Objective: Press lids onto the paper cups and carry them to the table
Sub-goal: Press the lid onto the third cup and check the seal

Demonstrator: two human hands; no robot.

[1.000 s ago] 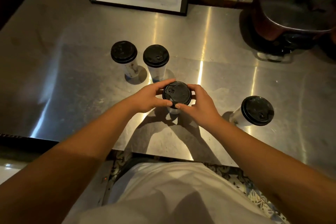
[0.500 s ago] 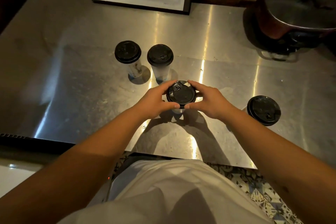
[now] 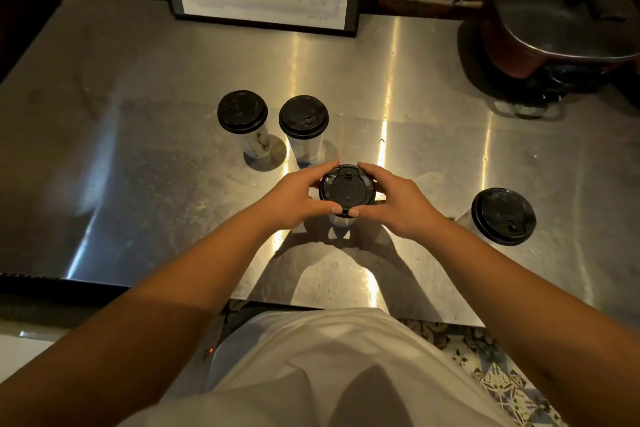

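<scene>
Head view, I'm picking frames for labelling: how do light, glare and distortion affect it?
Head view: dim and warm; bright glare streaks run down the steel counter; both hands, left hand and right hand, cast dark shadows toward the person below the cup; wide-angle lens bows the edges; lid detail stays readable.

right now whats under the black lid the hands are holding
Under the black lid, only the pale lower part of a paper cup shows, standing on the steel counter. The left hand and right hand pinch the lid's rim. The cup's mouth and contents are covered.
</scene>
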